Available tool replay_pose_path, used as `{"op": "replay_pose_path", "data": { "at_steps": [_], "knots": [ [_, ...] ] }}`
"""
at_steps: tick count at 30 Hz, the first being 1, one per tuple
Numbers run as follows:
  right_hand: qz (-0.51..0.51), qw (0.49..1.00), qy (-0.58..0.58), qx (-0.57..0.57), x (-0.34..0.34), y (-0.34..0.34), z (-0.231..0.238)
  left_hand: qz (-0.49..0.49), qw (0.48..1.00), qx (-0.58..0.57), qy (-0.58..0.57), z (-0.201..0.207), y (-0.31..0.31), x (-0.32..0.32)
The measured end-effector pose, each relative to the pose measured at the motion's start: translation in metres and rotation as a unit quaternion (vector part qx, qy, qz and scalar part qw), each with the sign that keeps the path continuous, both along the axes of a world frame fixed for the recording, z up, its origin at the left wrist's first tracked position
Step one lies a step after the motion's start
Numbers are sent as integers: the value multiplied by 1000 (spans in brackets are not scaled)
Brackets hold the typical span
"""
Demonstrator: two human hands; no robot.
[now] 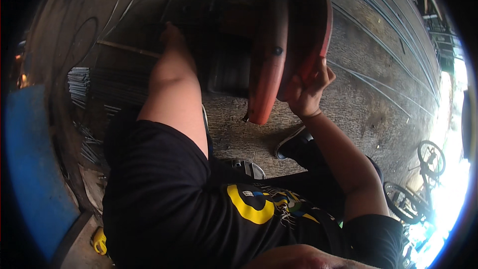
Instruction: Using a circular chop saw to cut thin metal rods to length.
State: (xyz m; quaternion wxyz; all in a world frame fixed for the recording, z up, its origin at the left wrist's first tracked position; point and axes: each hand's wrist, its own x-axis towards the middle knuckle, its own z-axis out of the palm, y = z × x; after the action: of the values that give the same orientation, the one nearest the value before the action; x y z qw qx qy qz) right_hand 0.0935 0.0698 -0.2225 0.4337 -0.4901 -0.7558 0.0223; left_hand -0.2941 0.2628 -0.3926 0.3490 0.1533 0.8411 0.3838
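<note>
In front of me stands a dark machine [229,69] with a rounded red guard [269,77] seen edge-on. Beside it on the right is a second red, disc-shaped cover [326,27], apart from the guard at its outer edge. My right hand [309,89] grips the lower rim of this cover, with the thumb side toward the guard and the fingers bent round the edge. My left arm stretches forward to the machine's left side. There my left hand [171,32] lies in deep shadow, and its fingers are too dark to make out.
Long metal rods [393,25] run along the floor at the right. Bundles of short rods [78,87] lie at the left, near a blue panel [32,164]. A bicycle [423,184] stands at the right by the bright opening. My shoe [294,142] is below the cover.
</note>
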Motion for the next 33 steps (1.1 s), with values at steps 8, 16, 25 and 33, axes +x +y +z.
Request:
{"op": "replay_pose_path", "data": {
  "at_steps": [8, 16, 25, 33],
  "knots": [
    [-2, 1000, -2, -6, -1, -1, 0, 154, 982, 76, -76, 15, -5, 14],
    [-8, 1000, -10, -20, -1, -2, 3, 203, 966, 102, -123, 3, 0, 16],
    [3, 1000, 2, -13, 1, -1, -1, 209, 967, 87, -118, -8, 2, 10],
    [4, 1000, -11, -5, 2, -1, 0, 217, 963, 115, -110, -23, 6, 17]
  ]
}}
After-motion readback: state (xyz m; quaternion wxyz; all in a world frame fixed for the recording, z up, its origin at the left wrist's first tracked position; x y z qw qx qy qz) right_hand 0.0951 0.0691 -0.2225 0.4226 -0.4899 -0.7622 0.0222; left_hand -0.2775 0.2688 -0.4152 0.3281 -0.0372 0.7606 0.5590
